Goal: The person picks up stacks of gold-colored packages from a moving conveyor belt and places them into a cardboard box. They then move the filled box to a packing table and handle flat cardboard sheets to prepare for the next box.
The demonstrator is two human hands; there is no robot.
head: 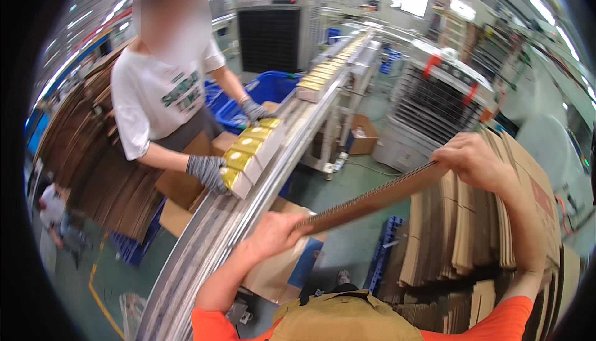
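Observation:
A flat piece of corrugated cardboard [372, 202], probably a folded carton, is stretched between my two hands, its fluted edge turned up towards me. My left hand [277, 233] grips its near-left end, beside the conveyor. The far-right end is in my right hand [468, 158], above a stack of flattened cartons [458, 229]. Beneath my left hand stands a cardboard box [272, 273], partly hidden by my forearm. On the conveyor [205, 248], several small boxes with gold tops [247, 144] sit in a row between a co-worker's gloved hands.
The co-worker [160, 94] stands across the conveyor, near blue bins [274, 87] and an open carton [179, 187]. More gold-topped boxes [330, 68] line the far belt. An air cooler [428, 103] stands ahead to the right. A blue pallet [384, 252] edges the carton stack.

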